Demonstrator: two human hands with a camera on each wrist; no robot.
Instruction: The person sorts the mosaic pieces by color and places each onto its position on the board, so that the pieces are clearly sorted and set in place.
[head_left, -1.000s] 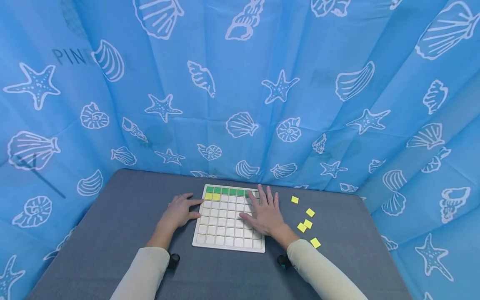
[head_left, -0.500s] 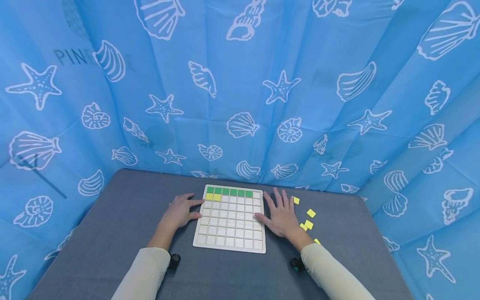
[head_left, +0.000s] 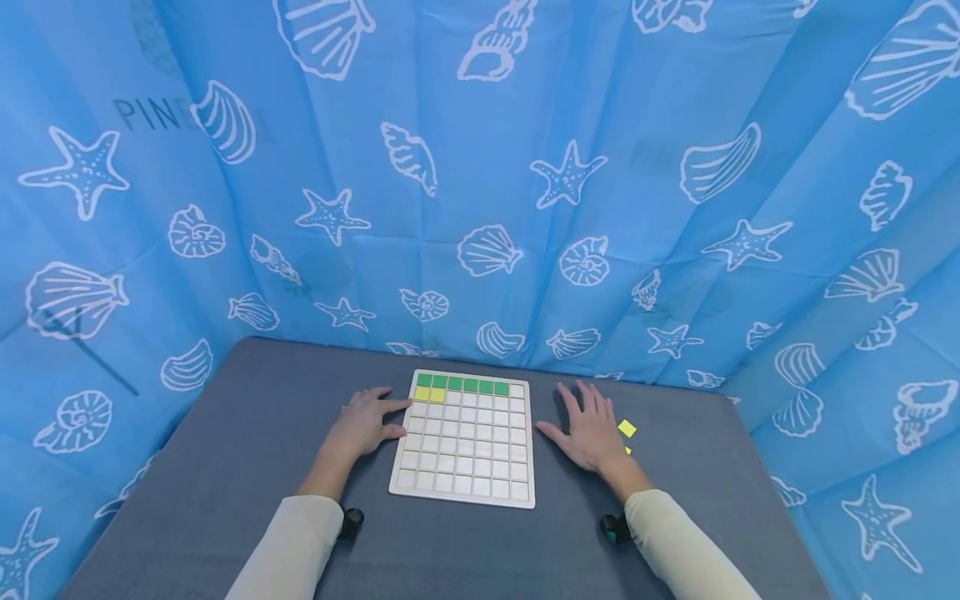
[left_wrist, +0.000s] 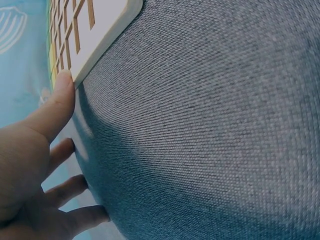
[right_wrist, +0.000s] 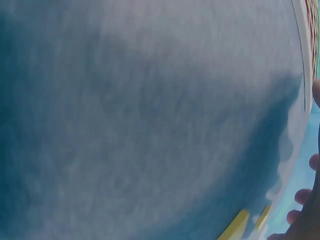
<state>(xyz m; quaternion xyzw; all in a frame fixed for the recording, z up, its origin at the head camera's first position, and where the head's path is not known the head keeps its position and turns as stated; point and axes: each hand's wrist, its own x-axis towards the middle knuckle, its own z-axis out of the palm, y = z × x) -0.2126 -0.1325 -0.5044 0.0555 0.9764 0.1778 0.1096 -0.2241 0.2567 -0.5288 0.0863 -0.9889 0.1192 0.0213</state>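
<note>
A white grid board (head_left: pixel 463 450) lies on the grey table. Several green tiles (head_left: pixel 455 383) run along its top row, and two yellow tiles (head_left: pixel 430 394) fill the left end of the row below. At the board's left edge rests my left hand (head_left: pixel 366 425), fingers extended; its thumb (left_wrist: pixel 61 95) touches the rim in the left wrist view. To the right of the board, my right hand (head_left: pixel 588 432) is spread over the table, holding nothing visible. Loose yellow squares lie by it, one (head_left: pixel 627 428) in plain sight, others partly or wholly hidden by the hand and forearm.
The grey cloth-covered table (head_left: pixel 465 550) reaches back to a blue curtain (head_left: pixel 517 200) with white shell prints, which also closes in both sides. A dark wrist device (head_left: pixel 615 527) sits under the right sleeve (head_left: pixel 686 546).
My right hand has moved right, off the board and over the loose yellow tiles, covering most of them. My left hand stays at the board's edge.
</note>
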